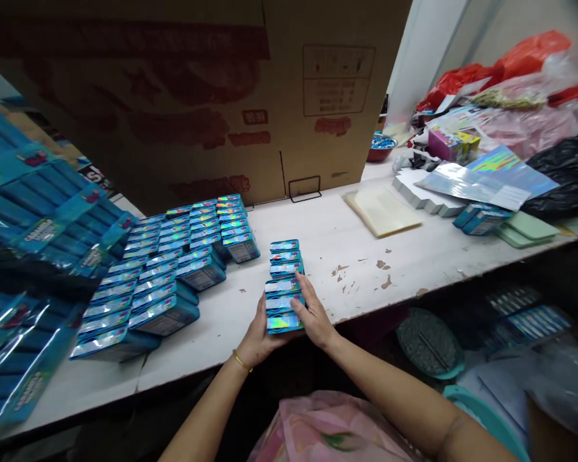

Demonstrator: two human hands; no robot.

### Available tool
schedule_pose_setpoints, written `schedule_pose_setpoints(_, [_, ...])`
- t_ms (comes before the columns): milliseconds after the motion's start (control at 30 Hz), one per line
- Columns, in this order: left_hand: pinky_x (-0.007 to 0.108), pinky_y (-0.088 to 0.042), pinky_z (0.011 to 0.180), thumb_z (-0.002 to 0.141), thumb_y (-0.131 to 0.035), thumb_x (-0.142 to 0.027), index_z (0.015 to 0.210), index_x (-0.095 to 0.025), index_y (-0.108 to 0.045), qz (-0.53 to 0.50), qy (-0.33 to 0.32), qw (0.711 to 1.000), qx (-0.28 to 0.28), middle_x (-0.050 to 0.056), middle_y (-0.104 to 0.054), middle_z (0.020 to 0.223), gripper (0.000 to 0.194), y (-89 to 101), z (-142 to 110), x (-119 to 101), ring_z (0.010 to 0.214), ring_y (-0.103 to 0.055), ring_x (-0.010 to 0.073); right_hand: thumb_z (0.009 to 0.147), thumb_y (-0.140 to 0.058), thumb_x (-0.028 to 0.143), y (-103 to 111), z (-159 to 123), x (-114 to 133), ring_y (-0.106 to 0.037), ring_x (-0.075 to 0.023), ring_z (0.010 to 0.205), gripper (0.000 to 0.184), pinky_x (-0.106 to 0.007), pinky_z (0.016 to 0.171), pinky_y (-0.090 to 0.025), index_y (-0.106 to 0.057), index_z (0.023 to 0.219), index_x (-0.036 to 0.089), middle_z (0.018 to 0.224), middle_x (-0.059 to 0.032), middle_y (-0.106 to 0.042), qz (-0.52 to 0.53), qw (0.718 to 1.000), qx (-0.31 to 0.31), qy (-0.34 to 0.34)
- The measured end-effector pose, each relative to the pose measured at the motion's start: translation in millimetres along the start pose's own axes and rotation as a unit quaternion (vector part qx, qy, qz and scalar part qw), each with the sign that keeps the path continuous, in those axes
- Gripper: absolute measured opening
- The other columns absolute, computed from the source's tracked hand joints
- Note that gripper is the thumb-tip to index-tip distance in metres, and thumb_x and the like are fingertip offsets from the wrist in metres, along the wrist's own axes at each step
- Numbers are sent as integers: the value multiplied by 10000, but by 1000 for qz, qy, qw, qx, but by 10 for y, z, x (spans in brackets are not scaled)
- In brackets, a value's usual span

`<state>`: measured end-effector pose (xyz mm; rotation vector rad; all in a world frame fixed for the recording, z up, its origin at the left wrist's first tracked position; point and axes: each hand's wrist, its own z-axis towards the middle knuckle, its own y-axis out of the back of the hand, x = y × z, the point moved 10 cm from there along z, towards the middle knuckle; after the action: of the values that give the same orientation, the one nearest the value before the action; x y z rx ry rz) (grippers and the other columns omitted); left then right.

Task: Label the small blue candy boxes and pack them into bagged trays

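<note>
A short row of small blue boxes (pixel 283 303) with shiny top faces stands at the table's front edge. Pressed along its left side is my left hand (pixel 259 333), a gold bangle on the wrist. On the right side my right hand (pixel 314 313) grips the nearer boxes, thumb and fingers over their tops. Together the hands clamp the nearer few boxes between them. Just behind these, a few more boxes (pixel 285 254) of the same kind continue the row. Left of the hands, several rows of matching boxes (pixel 168 256) are lined up on the table.
A large cardboard carton (pixel 197 109) walls off the back. Plastic-wrapped blue packs (pixel 43 224) are stacked at left. A pile of clear sheets (pixel 383 210), silvery card (pixel 472 183) and bags (pixel 510 109) lie to the right. Basins (pixel 431 343) sit below the white tabletop (pixel 327 256).
</note>
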<state>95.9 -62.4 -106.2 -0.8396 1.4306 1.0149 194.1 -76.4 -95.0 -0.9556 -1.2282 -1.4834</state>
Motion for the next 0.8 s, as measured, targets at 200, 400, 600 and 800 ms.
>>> schedule_pose_setpoints(200, [435, -410, 916, 544, -723, -307, 1334, -263, -212, 31, 7, 999, 21, 73, -486, 1257, 942, 54, -108, 48, 1071, -510, 258, 855, -325, 494, 3, 11, -68, -188, -152, 1298, 551, -352, 1065, -195, -216, 1354, 285, 1412, -6, -226, -36, 999, 25, 8])
schedule_pose_setpoints(400, [385, -271, 1025, 757, -489, -441, 1374, -191, 24, -10, 47, 998, 44, 91, -138, 1442, 840, 140, -145, 237, 1288, -231, 224, 787, -425, 550, -103, -87, 453, -46, -254, 1319, 645, -490, 1053, -104, -278, 1337, 246, 1444, -43, -124, -316, 937, 50, 139])
schedule_pose_setpoints(600, [371, -108, 1072, 793, -407, -482, 1371, -138, -108, 152, 102, 983, 2, 94, -189, 1430, 736, 242, 32, 154, 1312, -149, 212, 719, -486, 603, -186, 21, 453, -114, -284, 1306, 751, -473, 1037, -177, -366, 1293, 133, 1385, -143, -276, -367, 910, 105, 164])
schedule_pose_setpoints(800, [396, -210, 1051, 809, -367, -497, 1351, -204, -210, 76, 123, 980, -134, 65, -233, 1422, 635, 421, -161, 163, 1284, -244, 221, 805, -486, 384, 1035, 445, -34, -295, -166, 1253, 538, -340, 1020, -275, -361, 1290, 187, 1356, -83, -350, -296, 944, -64, 130])
